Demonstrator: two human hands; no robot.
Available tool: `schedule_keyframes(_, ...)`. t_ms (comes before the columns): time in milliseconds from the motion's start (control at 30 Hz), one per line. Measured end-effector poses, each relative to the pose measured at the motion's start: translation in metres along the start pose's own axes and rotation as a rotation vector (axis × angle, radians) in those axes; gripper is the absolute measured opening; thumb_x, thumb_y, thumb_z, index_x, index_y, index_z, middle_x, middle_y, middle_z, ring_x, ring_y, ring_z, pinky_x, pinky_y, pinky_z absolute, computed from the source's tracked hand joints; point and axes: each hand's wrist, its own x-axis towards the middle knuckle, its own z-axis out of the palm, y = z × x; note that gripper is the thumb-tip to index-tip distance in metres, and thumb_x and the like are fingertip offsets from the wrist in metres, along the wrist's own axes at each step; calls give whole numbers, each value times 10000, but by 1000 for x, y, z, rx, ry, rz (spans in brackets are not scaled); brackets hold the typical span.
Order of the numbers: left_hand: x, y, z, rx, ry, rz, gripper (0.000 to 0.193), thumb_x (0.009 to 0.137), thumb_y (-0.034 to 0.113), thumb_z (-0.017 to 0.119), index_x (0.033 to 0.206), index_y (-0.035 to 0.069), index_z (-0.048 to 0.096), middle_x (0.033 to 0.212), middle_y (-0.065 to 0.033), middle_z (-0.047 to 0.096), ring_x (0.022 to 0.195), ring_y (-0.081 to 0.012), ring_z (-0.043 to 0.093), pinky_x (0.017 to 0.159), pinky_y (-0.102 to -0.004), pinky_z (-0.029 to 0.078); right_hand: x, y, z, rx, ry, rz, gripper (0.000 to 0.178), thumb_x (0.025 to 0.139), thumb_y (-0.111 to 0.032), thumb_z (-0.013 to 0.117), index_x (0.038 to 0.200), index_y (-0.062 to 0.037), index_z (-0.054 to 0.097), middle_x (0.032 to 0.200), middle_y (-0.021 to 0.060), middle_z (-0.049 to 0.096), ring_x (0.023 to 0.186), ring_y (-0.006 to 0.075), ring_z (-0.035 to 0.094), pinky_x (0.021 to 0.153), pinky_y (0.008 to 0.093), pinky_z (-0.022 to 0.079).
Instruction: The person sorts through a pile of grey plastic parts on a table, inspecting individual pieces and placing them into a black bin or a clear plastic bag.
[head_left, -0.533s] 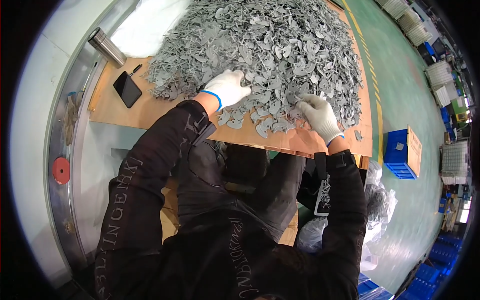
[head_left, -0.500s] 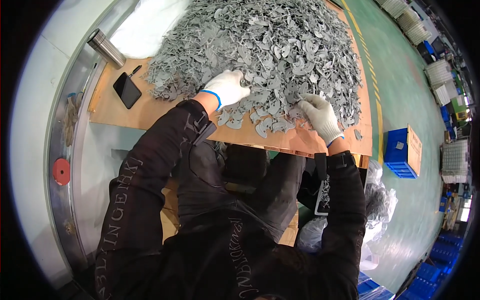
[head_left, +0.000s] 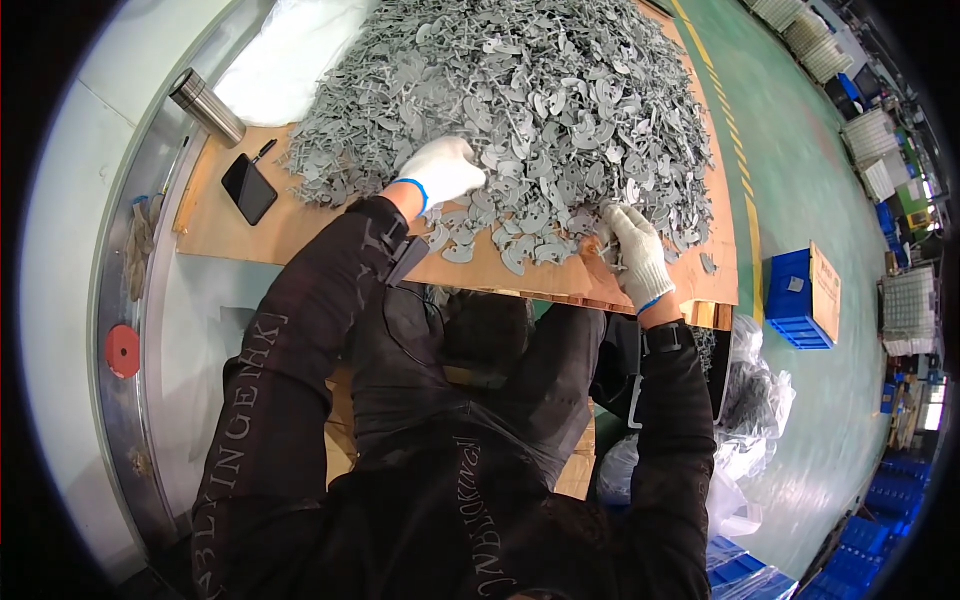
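A large heap of flat, curved grey parts with thin stems (head_left: 520,110) covers much of the wooden tabletop (head_left: 225,225). My left hand (head_left: 445,172), in a white glove with a blue cuff, rests at the near edge of the heap with its fingers curled in; whatever they hold is hidden. To the right, near the table's front edge, my right hand (head_left: 637,250) wears a similar glove. Its fingers are bent downward and closed around small grey parts (head_left: 611,256), which show partly beside the fingertips. Several loose parts (head_left: 520,248) lie between the two hands.
At the table's left stand a steel flask (head_left: 207,107) and a dark phone (head_left: 248,188), near a white plastic sheet (head_left: 290,60). Below the right edge, a dark bin (head_left: 722,375) is partly covered by my arm, near clear plastic bags (head_left: 755,400). A blue crate (head_left: 790,300) sits on the green floor.
My right hand has drawn back slightly toward the table's front edge, with grey parts now showing at its fingers. My left hand has shifted a little left, its fingers still curled.
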Motion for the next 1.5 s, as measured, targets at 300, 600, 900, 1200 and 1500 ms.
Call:
schedule_keyframes(300,-16,-62,-44,-771,-273,-142,485,923,289,774,1351,65,735,1050,-3,753,854,-91,690,608,-303,534,4,26,-17,435,-51,70,194,1143,-253,646,1227,-92,713,808,-23,661,581,74,591,444,231,438)
schedule_keyframes(600,-29,-51,-46,-771,-76,60,467,948,325,745,1347,82,721,1209,-10,749,1022,-196,716,817,-371,579,9,35,-10,464,24,51,220,1149,-231,641,1287,-75,712,830,-4,673,601,81,607,456,245,468)
schedule_keyframes(900,-35,-5,-47,76,168,212,448,931,310,731,1330,107,710,1289,-205,746,1181,-381,729,1039,-451,576,5,37,-7,403,-54,40,210,1136,-208,666,1269,-53,711,758,5,668,531,104,579,438,258,445)
schedule_keyframes(1200,-43,40,-25,308,327,410,407,927,294,744,1279,100,680,1192,-156,780,1128,-374,756,982,-457,596,-2,12,9,271,-24,13,210,1137,-212,660,1247,-43,722,763,22,681,545,79,590,468,231,457)
schedule_keyframes(1500,-44,60,-13,145,102,339,401,915,275,747,1258,71,708,1175,-172,780,1093,-351,766,969,-447,595,-2,-27,82,301,-27,-95,217,1120,-240,682,1218,-50,720,727,-2,662,482,78,526,438,240,416)
